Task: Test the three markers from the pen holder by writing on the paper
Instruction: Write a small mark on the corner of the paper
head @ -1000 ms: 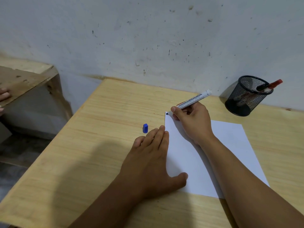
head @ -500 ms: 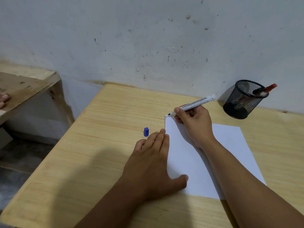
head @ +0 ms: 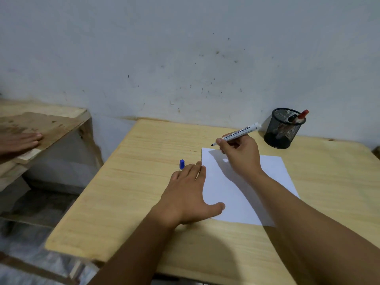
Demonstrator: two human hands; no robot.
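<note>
**Marker lifted above the sheet**

The right hand (head: 240,156) pinches an uncapped marker (head: 239,133), tip pointing left and raised just off the far left corner of the paper (head: 267,182), where a small dark mark (head: 202,149) sits. The left hand (head: 188,194) lies flat on the table (head: 133,182), fingers at the paper's left edge, thumb on the sheet. A blue cap (head: 181,164) stands just beyond those fingers. By the wall (head: 185,58), a black mesh holder (head: 282,128) keeps two more markers, one with a red cap (head: 303,114). At far left another person's hand (head: 20,140) rests on a wooden bench (head: 51,122)
</note>
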